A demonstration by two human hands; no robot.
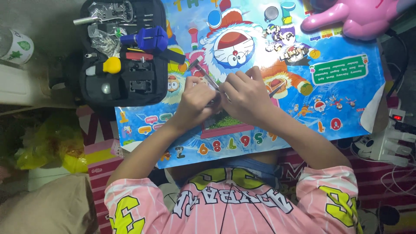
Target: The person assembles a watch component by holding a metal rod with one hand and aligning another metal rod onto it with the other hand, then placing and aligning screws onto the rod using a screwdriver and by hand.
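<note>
Both my hands meet over the middle of a blue cartoon poster mat (pixel 346 99). My left hand (pixel 196 103) is curled, fingers pinched around a small item that I cannot make out. A thin metal tool (pixel 203 73) sticks out up and to the left from between the hands. My right hand (pixel 245 97) is closed beside the left, knuckles up, and a slim dark tool end (pixel 275 90) pokes out on its right side. What lies under the fingers is hidden.
An open black tool case (pixel 125 82) with a blue tool (pixel 147 39), a yellow knob (pixel 112 65) and small metal parts lies at the upper left. Small metal pieces (pixel 284 41) lie on the mat's far side. A pink toy (pixel 355 17) and a white power strip (pixel 383 145) are at the right.
</note>
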